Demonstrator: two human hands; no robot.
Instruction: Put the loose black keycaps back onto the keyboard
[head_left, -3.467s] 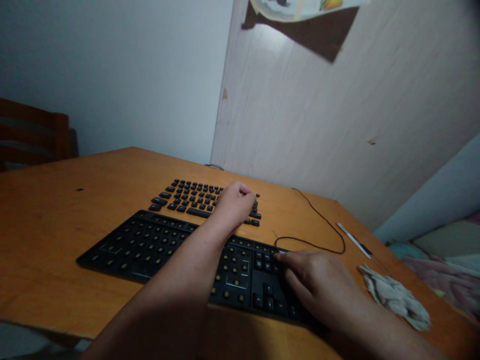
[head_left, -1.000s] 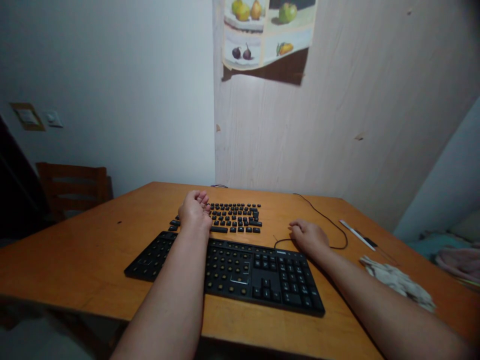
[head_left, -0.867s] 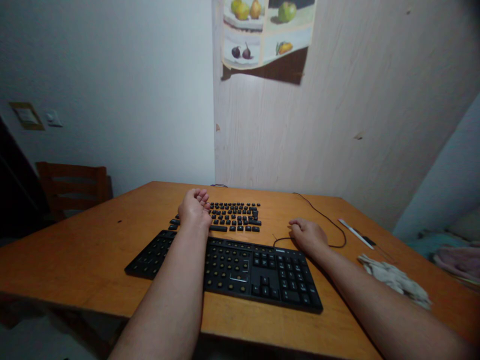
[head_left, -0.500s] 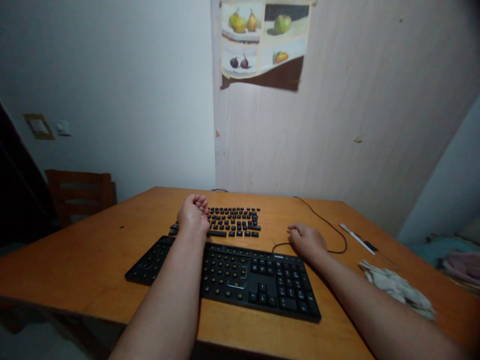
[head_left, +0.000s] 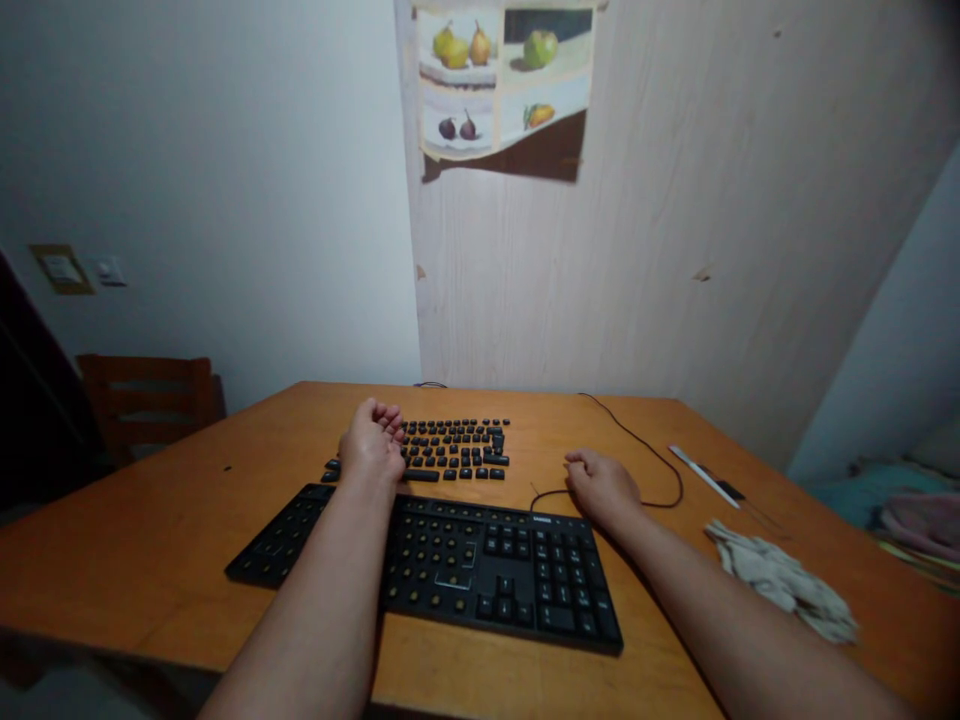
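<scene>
Keyboard (head_left: pixel 514 565) is lying across the lower centre, long axis running left to right. Loose keys (head_left: pixel 452 451) are lying just beyond, spreading rightward from your nearer left hand (head_left: pixel 370 446), which is half curling, seemingly unladen. Your right hand (head_left: pixel 604 488) is resting loosely curled, contents hidden, by the cable (head_left: pixel 551 492).

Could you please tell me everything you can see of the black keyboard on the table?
The black keyboard, plastic by its look, lies on the wooden table, its right end nearer the viewer. Its main section shows rows of uncapped yellowish posts; the arrow keys, navigation cluster and number pad have their caps. A dark cable meets its far edge. The left forearm crosses over it, hiding part; whether they touch, I cannot tell.
</scene>
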